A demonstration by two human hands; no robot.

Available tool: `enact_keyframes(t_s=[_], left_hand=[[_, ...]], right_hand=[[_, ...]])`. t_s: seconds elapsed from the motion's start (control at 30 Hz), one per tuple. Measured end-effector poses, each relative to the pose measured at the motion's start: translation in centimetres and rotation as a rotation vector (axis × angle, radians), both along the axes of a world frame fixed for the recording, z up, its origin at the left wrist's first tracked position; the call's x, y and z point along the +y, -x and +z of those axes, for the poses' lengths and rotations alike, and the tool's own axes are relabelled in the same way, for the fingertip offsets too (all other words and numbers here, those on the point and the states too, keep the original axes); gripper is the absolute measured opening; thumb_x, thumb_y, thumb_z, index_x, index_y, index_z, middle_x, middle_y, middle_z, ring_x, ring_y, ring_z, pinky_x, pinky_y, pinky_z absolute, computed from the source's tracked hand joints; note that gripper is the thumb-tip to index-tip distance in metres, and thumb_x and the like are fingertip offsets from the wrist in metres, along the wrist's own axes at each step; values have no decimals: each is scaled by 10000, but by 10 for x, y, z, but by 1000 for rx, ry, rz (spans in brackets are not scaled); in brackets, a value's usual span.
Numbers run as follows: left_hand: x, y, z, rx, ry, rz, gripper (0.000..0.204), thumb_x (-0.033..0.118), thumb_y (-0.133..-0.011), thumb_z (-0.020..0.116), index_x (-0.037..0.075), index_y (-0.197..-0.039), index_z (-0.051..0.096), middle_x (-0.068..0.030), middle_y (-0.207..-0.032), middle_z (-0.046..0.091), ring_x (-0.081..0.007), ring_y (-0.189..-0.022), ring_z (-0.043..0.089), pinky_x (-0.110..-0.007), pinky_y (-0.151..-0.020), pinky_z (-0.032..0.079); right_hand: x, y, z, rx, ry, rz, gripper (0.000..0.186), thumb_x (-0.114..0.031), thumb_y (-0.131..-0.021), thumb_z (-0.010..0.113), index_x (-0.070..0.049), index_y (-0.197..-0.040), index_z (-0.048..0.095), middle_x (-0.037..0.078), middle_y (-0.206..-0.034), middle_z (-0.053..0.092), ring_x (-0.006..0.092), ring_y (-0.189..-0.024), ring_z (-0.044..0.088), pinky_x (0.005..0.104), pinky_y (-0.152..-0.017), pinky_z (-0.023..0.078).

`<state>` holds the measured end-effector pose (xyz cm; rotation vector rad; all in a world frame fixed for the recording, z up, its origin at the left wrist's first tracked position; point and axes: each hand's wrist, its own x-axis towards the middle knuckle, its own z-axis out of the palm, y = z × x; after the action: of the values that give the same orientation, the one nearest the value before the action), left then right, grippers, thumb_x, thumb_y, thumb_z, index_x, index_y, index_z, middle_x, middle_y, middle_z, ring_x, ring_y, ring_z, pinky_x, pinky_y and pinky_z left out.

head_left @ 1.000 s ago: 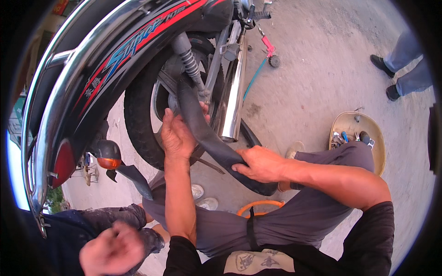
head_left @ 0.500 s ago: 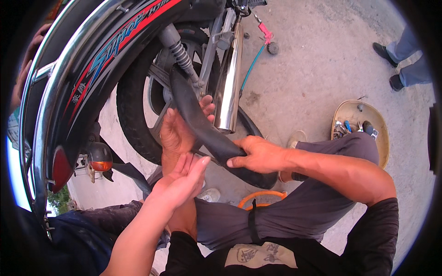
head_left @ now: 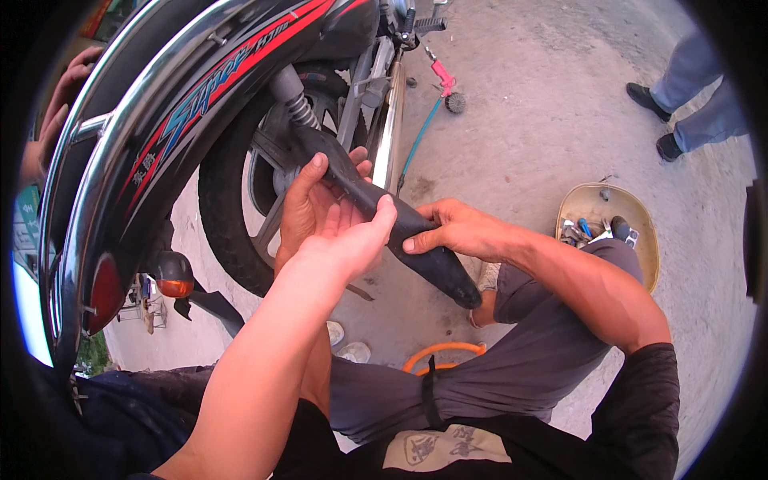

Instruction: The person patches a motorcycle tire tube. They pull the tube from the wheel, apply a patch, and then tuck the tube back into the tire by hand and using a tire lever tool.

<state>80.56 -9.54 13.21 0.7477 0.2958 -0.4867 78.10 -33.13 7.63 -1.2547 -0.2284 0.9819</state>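
Note:
A black rubber inner tube (head_left: 428, 264) hangs diagonally beside the motorcycle's rear wheel (head_left: 232, 248) and grey shock absorber (head_left: 298, 102). My left hand (head_left: 308, 204) cradles the tube's upper part, thumb raised and fingers curled beneath it. My right hand (head_left: 452, 232) grips the lower part, thumb pressed on top. A co-worker's hand (head_left: 352, 244) reaches over my left forearm and touches the tube between my hands, partly hiding my left hand.
The red-striped motorcycle body (head_left: 240, 60) fills the upper left, beside a chrome exhaust (head_left: 388, 144). A pink inflator gun (head_left: 442, 76) with gauge and hose, a tool tray (head_left: 648, 264) and an orange ring (head_left: 448, 348) lie around me. Another person's legs (head_left: 688, 72) stand at upper right.
The co-worker's hand has risen from the lower left onto the tube. Both my hands have moved upward with the tube, whose lower end now shows as a narrower, straighter section.

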Motion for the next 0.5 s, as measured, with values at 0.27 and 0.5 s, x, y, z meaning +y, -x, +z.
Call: enact_keyframes(t_s=[0.27, 0.5], left_hand=[[4, 7, -8, -117, -24, 49, 598, 430, -970, 577, -40, -1329, 483, -254, -1331, 540, -317, -1252, 548, -489, -1040, 489], [13, 17, -21, -152, 197, 26, 724, 553, -927, 588, -38, -1331, 477, -281, -1377, 480, -381, -1294, 485, -495, -1106, 414]], right_hand=[[-19, -6, 20, -26, -154, 123, 680, -227, -846, 747, 30, -1407, 460, 82, -1247, 639, 136, -1080, 577, 292, -899, 434], [-13, -4, 7, 11, -145, 204, 638, -202, -864, 716, 20, -1407, 465, 44, -1224, 657, 105, -1076, 573, 263, -881, 429]])
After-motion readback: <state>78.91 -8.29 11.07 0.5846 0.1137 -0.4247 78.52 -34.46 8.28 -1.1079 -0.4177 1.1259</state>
